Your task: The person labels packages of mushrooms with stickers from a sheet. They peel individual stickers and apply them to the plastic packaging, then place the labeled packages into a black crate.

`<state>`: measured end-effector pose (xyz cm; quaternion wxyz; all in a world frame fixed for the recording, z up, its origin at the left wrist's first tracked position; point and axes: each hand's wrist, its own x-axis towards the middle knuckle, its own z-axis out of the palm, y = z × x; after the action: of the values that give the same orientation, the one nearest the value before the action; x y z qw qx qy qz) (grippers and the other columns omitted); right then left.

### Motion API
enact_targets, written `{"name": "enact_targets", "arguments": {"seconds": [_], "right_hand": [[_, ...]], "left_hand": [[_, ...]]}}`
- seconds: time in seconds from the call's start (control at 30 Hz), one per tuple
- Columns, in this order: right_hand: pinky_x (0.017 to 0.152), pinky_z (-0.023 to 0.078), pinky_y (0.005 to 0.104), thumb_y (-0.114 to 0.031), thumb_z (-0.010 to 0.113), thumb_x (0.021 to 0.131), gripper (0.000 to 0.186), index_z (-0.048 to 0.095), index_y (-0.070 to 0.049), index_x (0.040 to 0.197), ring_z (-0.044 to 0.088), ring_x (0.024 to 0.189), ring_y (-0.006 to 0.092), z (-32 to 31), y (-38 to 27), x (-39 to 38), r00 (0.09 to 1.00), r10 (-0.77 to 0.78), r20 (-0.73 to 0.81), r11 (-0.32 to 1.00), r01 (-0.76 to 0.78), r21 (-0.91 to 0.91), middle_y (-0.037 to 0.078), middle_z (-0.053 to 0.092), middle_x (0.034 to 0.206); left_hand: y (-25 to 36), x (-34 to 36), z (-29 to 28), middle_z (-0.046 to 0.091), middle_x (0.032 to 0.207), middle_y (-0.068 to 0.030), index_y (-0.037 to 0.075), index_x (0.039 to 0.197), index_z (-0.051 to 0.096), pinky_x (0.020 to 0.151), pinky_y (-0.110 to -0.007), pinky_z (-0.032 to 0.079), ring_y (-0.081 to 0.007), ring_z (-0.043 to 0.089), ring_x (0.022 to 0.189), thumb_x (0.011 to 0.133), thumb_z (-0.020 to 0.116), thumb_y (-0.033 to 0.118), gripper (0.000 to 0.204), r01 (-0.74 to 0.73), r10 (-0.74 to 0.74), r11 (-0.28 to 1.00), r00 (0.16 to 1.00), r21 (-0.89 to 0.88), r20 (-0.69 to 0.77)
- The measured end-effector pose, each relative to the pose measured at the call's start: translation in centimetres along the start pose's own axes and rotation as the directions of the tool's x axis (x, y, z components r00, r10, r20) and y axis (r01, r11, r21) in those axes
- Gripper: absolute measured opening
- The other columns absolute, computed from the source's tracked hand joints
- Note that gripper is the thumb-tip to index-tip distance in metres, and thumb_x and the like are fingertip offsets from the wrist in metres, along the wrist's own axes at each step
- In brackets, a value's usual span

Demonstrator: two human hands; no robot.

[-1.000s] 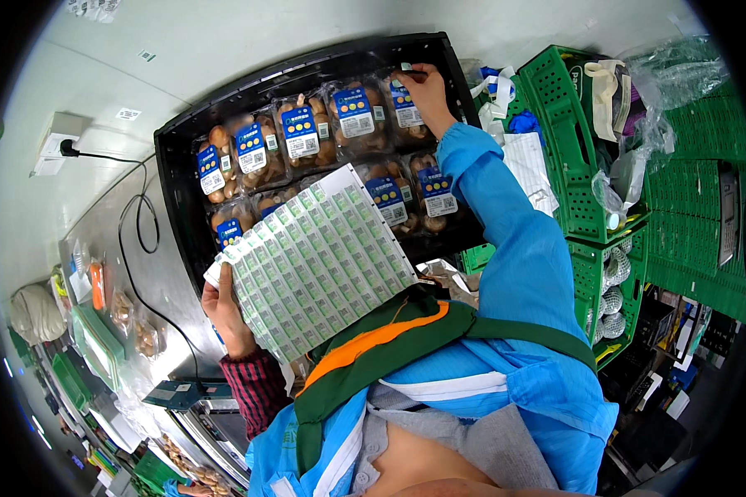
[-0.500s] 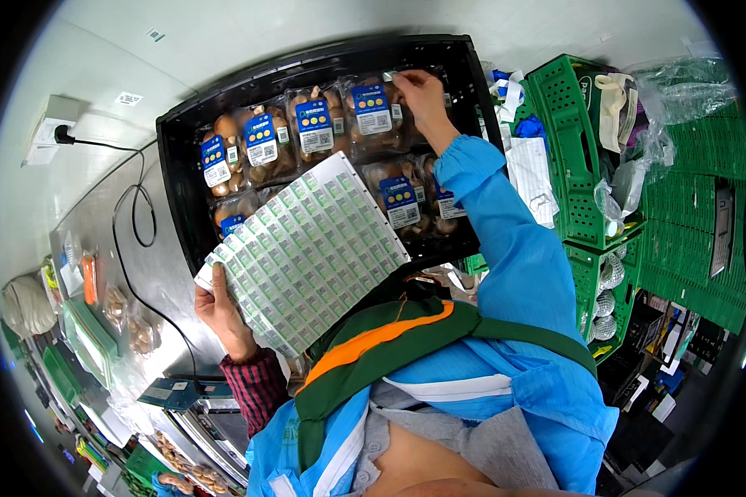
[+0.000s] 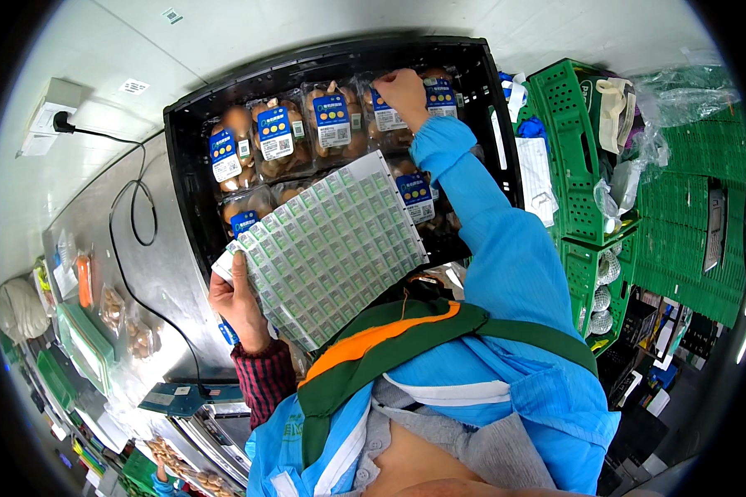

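Observation:
A sheet of small green-and-white stickers (image 3: pixel 331 244) slants across the near part of a black crate (image 3: pixel 192 195). My left hand (image 3: pixel 239 305) pinches its lower left corner, thumb on top. Inside the crate lie clear packs of brown mushrooms with blue-and-white labels, such as this mushroom pack (image 3: pixel 333 124). My right hand (image 3: pixel 404 95) is at the far row, fingers curled down over the top of a labelled mushroom pack (image 3: pixel 388 121). Its fingertips are bent under, and whatever they hold is hidden. The sheet covers part of the near row of packs.
Green crates (image 3: pixel 559 149) with bags and plastic film stand at the right. A black cable (image 3: pixel 118 248) runs from a wall socket (image 3: pixel 51 116) down the metal surface at the left. Bagged goods (image 3: pixel 139 338) and a green-edged tray (image 3: pixel 87 348) lie farther left.
My right hand, which had a small pale piece at its fingertips, has come down onto the pack and curled over it. The crate, sheet and left hand appear slightly farther right in view.

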<state>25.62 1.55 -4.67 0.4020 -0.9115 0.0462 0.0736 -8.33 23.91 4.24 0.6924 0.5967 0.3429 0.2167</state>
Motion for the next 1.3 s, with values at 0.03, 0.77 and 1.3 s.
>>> {"name": "enact_targets", "arguments": {"seconds": [0.03, 0.77, 1.3], "right_hand": [[0.075, 0.053, 0.0407, -0.024, 0.073, 0.067, 0.022, 0.074, -0.007, 0.081, 0.067, 0.08, 0.0344, 0.1, 0.2, 0.1, 0.998, -0.046, -0.044, 0.995, 0.041, -0.093, 0.017, 0.07, 0.083], [0.08, 0.046, 0.0399, -0.021, 0.067, 0.083, 0.02, 0.066, -0.007, 0.098, 0.055, 0.092, 0.0276, -5.1, -5.6, -13.1, 0.435, -0.735, 0.521, 0.561, 0.821, 0.105, 0.006, 0.062, 0.097], [0.065, 0.048, 0.0275, -0.007, 0.068, 0.079, 0.012, 0.067, -0.001, 0.09, 0.059, 0.07, 0.0159, -1.1, -5.0, -12.5, 0.927, -0.298, 0.227, 0.761, 0.088, 0.643, 0.006, 0.062, 0.077]], "left_hand": [[0.2, 0.1, 0.2, 0.069, 0.089, -0.0042, -0.001, 0.1, 0.066, 0.067, -0.02, 0.047, -0.0062, 0.061, 0.074, 0.091, 0.066, 0.014, 0.018, -0.001, 0.001, 1.0, 1.0, 0.0, 0.011], [0.4, 2.2, -0.3, 0.07, 0.088, -0.005, -0.001, 0.099, 0.067, 0.065, -0.019, 0.047, -0.0066, 0.062, 0.073, 0.09, 0.066, 0.014, 0.017, 0.002, -0.003, 1.0, 0.998, 0.006, 0.058], [-0.9, 4.5, -4.1, 0.07, 0.09, -0.0056, 0.0, 0.1, 0.067, 0.067, -0.02, 0.048, -0.0086, 0.063, 0.075, 0.09, 0.066, 0.014, 0.017, 0.144, -0.144, 0.987, 0.99, -0.076, 0.006]]}}
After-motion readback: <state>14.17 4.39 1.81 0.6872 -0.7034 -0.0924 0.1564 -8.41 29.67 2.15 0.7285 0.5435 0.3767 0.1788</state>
